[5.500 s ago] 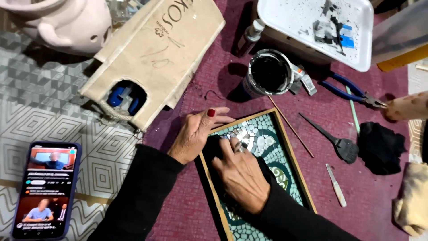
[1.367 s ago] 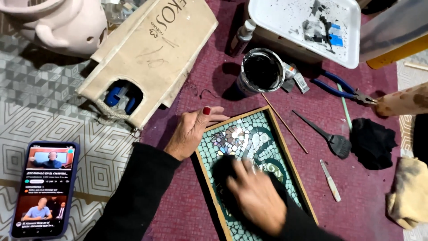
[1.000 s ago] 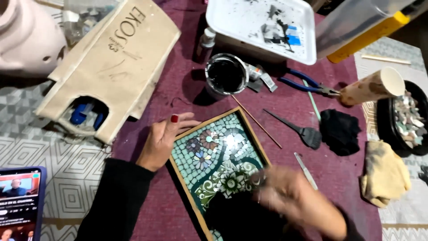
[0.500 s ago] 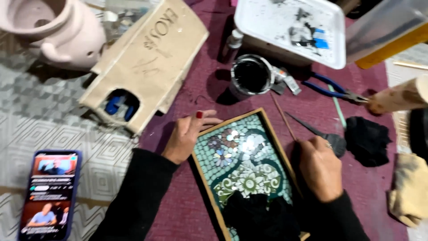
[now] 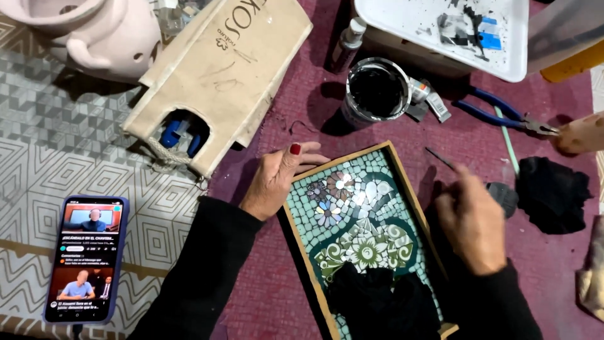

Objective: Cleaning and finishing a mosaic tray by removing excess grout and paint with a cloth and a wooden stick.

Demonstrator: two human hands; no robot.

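Note:
A wood-framed mosaic tray (image 5: 402, 182) with pale green tiles and flower patterns lies on the maroon mat. My left hand (image 5: 277, 179) rests flat on its upper left corner, fingers apart. A black cloth (image 5: 377, 302) lies loose on the lower part of the mosaic. My right hand (image 5: 472, 220) hovers just right of the frame, its blurred fingers curled over a thin-handled palette knife (image 5: 505, 194) on the mat. Whether the fingers grip the knife is not clear.
A jar of black paste (image 5: 374, 91), a small tube (image 5: 428, 97), blue pliers (image 5: 497, 113) and a white tray (image 5: 453, 31) sit behind. Another black cloth (image 5: 553, 192) lies right. A cardboard bag (image 5: 220, 75), pink ceramic pot (image 5: 94, 31) and phone (image 5: 88, 258) are left.
My right hand stopped rubbing the mosaic with the black cloth, left the cloth on the lower tiles and moved right to the palette knife. My left hand stayed on the frame corner.

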